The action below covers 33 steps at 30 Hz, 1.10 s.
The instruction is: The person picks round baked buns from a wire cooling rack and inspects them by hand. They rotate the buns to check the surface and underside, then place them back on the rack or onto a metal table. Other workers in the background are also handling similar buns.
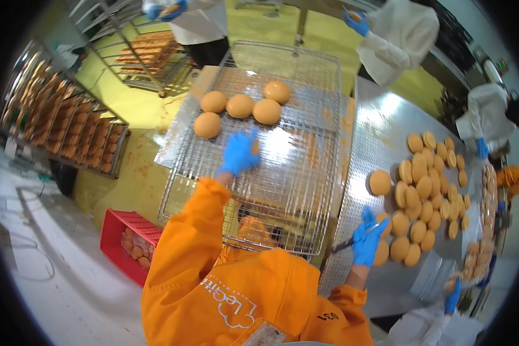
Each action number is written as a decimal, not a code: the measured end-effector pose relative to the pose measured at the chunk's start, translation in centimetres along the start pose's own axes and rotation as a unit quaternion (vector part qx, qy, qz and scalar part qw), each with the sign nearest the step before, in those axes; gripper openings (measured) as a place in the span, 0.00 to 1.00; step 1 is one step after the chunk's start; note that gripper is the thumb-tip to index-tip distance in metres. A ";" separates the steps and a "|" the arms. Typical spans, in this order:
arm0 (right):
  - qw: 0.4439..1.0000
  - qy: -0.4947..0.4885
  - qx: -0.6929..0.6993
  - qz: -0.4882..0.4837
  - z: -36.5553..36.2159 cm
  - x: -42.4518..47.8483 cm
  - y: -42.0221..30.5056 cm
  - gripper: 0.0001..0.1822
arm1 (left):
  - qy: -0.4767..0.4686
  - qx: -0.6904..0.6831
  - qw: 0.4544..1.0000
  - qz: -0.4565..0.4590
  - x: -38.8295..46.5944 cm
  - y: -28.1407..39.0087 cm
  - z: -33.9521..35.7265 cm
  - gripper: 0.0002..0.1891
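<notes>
My left hand (238, 152), in a blue glove, is over the wire cooling rack (285, 173). Its fingers close around a round brown cake (255, 147), mostly hidden beneath them. Just beyond it on the rack lie several round cakes (240, 106). My right hand (366, 240), also gloved in blue, grips a thin tool with a dark handle (344, 246); the type of tool is unclear. That hand is over the perforated metal table (367, 129), beside a large heap of round cakes (424, 187). One single cake (379, 182) lies a little apart from the heap.
A red crate (123, 255) holding cakes and clear plastic stands at my left. Loaded tray racks (65, 125) stand further left. Several co-workers in white coats (398, 39) surround the tables. Packed cakes (478, 259) line the right table's far side.
</notes>
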State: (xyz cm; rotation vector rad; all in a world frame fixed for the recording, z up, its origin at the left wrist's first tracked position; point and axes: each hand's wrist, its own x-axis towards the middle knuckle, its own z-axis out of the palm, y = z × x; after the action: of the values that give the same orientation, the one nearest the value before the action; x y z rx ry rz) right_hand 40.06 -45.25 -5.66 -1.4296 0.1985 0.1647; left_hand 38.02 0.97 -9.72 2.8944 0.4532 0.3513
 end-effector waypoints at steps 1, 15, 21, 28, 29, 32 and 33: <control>0.991 -0.020 -0.115 -0.068 1.3 -1.0 1.5 0.28 | -0.014 -0.012 1.000 -0.013 -2.0 2.9 0.4 0.38; 0.918 -0.160 -0.287 -0.222 14.9 -6.2 -0.7 0.10 | -0.205 -0.912 0.276 -0.225 -13.2 13.5 -7.4 0.34; 0.859 -0.267 -0.330 -0.287 15.1 -7.5 -4.1 0.08 | -0.181 -0.940 0.210 -0.197 -13.2 14.7 -11.8 0.36; 0.743 -0.219 -0.437 -0.458 14.4 -9.0 -5.7 0.12 | -0.223 -0.934 0.181 -0.214 -12.4 15.9 -12.4 0.35; 0.795 -0.200 -0.394 -0.416 14.4 -8.1 -5.1 0.13 | -0.232 -0.931 0.186 -0.211 -12.4 15.8 -12.2 0.35; 0.875 -0.140 -0.318 -0.337 14.6 -6.9 -5.0 0.17 | -0.208 -0.928 0.211 -0.226 -12.5 15.8 -11.6 0.35; 0.842 -0.155 -0.351 -0.380 14.7 -7.7 -5.3 0.17 | -0.198 -0.925 0.221 -0.237 -12.5 15.6 -11.3 0.36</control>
State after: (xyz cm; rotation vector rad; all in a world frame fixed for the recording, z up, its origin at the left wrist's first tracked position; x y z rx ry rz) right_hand 34.32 -31.34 3.17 -2.0728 -0.7798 -0.2181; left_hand 27.88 -15.97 1.99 0.2305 0.2751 -0.0963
